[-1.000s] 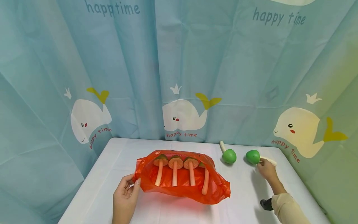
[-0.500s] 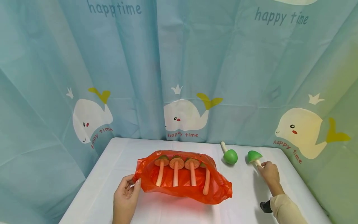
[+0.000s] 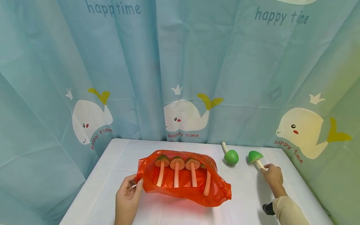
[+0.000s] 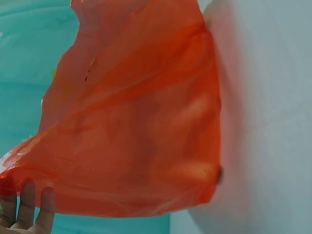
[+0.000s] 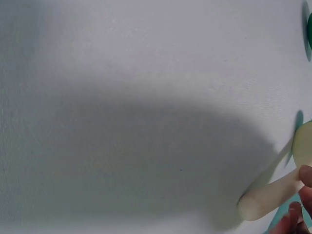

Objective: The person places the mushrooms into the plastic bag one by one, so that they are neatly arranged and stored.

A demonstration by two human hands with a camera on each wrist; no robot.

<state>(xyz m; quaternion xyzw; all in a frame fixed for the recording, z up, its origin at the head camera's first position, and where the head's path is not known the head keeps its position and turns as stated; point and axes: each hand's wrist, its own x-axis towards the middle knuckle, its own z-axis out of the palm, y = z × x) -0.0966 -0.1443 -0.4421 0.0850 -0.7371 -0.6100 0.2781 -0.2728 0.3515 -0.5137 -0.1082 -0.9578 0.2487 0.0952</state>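
In the head view my left hand (image 3: pixel 127 198) pinches the left end of a thin red plastic bag (image 3: pixel 191 196), whose mouth gapes toward me. Several toy mushrooms (image 3: pixel 176 172) lie inside, stems toward the opening. On the right, my right hand (image 3: pixel 273 178) pinches the pale stem of a green-capped toy mushroom (image 3: pixel 255 157); its cap points away from me. The right wrist view shows the lower end of this stem (image 5: pixel 268 197) close over the tabletop. From the left wrist, the bag's side (image 4: pixel 136 122) fills most of the view, with fingers (image 4: pixel 46 209) at its edge.
Another green mushroom (image 3: pixel 231 157) lies between the bag and my right hand, its stem toward the back. The white table (image 3: pixel 98 187) ends at a blue curtain (image 3: pixel 140 62) printed with whales. A black object (image 3: pixel 268 208) is at my right sleeve (image 3: pixel 289 209).
My right hand has turned the green mushroom, so its stem swings from pointing right to pointing toward me. The left hand keeps its hold on the bag, nearly unmoved.
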